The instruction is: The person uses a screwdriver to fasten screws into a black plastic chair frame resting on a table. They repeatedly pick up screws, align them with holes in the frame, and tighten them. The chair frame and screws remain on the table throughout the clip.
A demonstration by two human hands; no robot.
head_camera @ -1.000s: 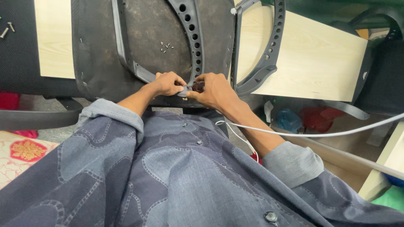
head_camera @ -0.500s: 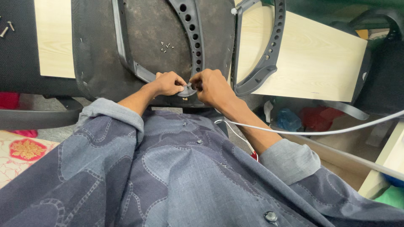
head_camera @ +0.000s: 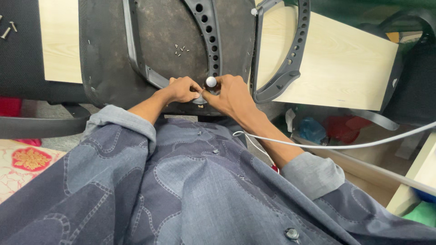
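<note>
An upturned office chair seat (head_camera: 159,41) lies in front of me, its dark underside up, with a grey perforated bracket (head_camera: 210,31) running across it. My left hand (head_camera: 180,90) and my right hand (head_camera: 230,93) meet at the seat's near edge. Between their fingertips is a small grey part with a round pale knob (head_camera: 211,81) showing on top. Both hands pinch around this part; what lies under the fingers is hidden. Several small screws (head_camera: 180,49) lie loose on the seat's underside just above the hands.
A grey armrest piece (head_camera: 290,54) stands right of the seat against a light wooden board (head_camera: 336,59). A white cable (head_camera: 327,146) crosses my right forearm. Two bolts (head_camera: 8,28) lie at top left. A chair base arm (head_camera: 41,124) is at left, bags and clutter at right.
The hands stayed at the seat's near edge; the fingers shifted, and the round pale knob now shows clearly between them.
</note>
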